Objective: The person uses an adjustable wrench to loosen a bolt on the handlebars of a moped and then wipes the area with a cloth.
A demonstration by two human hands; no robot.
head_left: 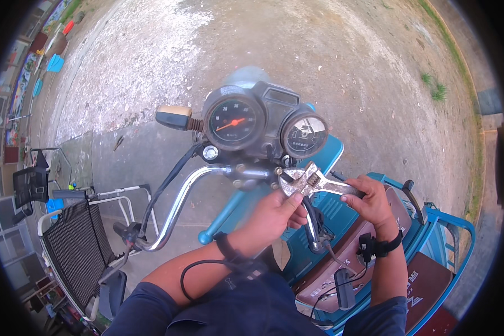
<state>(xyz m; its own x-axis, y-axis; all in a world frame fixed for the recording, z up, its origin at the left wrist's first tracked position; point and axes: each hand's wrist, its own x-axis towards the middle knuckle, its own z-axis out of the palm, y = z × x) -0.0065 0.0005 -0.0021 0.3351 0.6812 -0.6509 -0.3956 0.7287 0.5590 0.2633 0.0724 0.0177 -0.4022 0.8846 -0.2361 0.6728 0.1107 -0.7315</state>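
An adjustable wrench (pixel 331 186) lies almost level over the right side of the chrome handlebar (pixel 180 201). My right hand (pixel 371 203) is closed round the end of its handle, thumb laid along it. At the other end, my left hand (pixel 280 213) pinches the lower edge of the wrench head with the thumb, its fingers curled underneath. The jaws point left, close to a bolt (pixel 279 171) at the handlebar clamp; whether they grip it I cannot tell. Just beyond stand a speedometer (pixel 235 122) and a smaller round gauge (pixel 304 134) with a glaring face.
A turn signal (pixel 179 117) juts out left of the speedometer. Black cables run along the bar. At right is a teal vehicle frame (pixel 465 224) with brown padded seats (pixel 431 280). A dark mesh chair (pixel 84 241) stands at left on concrete.
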